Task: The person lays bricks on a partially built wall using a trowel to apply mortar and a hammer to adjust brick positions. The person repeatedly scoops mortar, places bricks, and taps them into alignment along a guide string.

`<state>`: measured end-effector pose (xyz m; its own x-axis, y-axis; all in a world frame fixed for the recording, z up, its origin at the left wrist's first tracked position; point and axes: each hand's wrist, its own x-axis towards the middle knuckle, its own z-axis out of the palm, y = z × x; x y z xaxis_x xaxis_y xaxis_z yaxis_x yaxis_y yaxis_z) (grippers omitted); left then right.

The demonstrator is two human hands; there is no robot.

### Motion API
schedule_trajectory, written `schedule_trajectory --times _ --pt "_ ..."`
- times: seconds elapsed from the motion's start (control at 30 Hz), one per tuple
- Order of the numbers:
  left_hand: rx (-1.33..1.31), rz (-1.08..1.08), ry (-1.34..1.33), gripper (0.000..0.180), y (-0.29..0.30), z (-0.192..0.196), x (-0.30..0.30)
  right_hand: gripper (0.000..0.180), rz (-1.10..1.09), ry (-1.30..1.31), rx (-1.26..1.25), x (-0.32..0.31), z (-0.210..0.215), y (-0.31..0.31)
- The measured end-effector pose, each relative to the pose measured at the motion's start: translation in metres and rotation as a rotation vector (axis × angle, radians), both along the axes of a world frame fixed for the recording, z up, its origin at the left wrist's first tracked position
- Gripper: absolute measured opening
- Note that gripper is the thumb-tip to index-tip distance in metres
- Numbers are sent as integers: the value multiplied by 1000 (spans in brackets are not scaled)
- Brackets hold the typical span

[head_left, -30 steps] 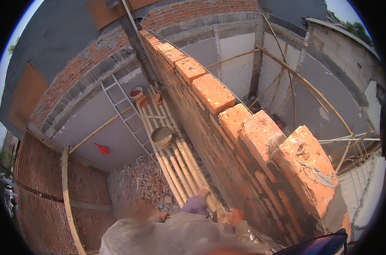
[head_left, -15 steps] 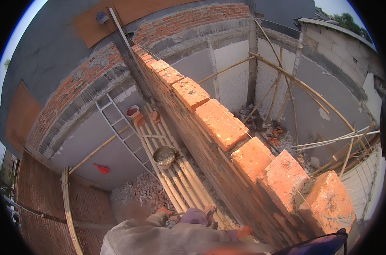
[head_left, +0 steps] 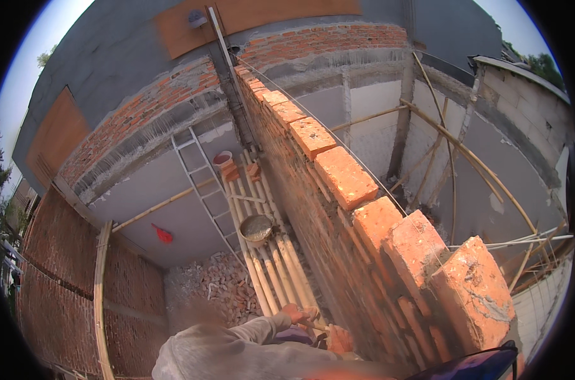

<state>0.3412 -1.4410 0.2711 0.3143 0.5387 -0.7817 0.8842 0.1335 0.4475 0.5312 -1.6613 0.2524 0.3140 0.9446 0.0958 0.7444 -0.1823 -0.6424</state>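
My left hand point(head_left: 296, 313) reaches out of a grey sleeve point(head_left: 259, 328) low in the view, above the bamboo poles. Its fingers are closed around a short, pale, handle-like piece point(head_left: 316, 325) whose kind I cannot make out. Close to its right is my right hand point(head_left: 339, 340), reddish in the sunlight beside the wall's left face; its fingers are too unclear to read. The brick wall point(head_left: 370, 278) runs away from me, topped by a row of orange bricks point(head_left: 344, 177). A thin string point(head_left: 363, 166) stretches along that row. Mortar smears the nearest brick point(head_left: 476, 294).
Bamboo poles point(head_left: 271, 272) form a platform left of the wall. On it stand a basin of mortar point(head_left: 256, 229), a bucket point(head_left: 223, 158) and a few bricks point(head_left: 254, 171). A metal ladder point(head_left: 202, 180) leans behind. Rubble point(head_left: 227, 282) lies below. Bamboo props point(head_left: 471, 155) cross on the right.
My view has shifted, so the wall and platform sit lower in the picture. My left hand has moved right and my right hand left, bringing them closer together.
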Motion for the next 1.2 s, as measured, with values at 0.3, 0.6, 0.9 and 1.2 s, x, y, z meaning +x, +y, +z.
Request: schedule_trajectory --times 0.3,0.6,0.9,1.2 --pt "-277 152 -166 59 -52 3 36 36 111 58 -195 9 26 -21" --pt "903 -87 -780 40 68 297 -16 38 -154 250 -410 6 -11 0" --pt "2048 -841 -617 62 -9 572 -49 45 -233 164 -623 50 7 9" --pt "1761 -396 -429 38 -87 576 -61 38 -140 177 -574 59 25 -9"
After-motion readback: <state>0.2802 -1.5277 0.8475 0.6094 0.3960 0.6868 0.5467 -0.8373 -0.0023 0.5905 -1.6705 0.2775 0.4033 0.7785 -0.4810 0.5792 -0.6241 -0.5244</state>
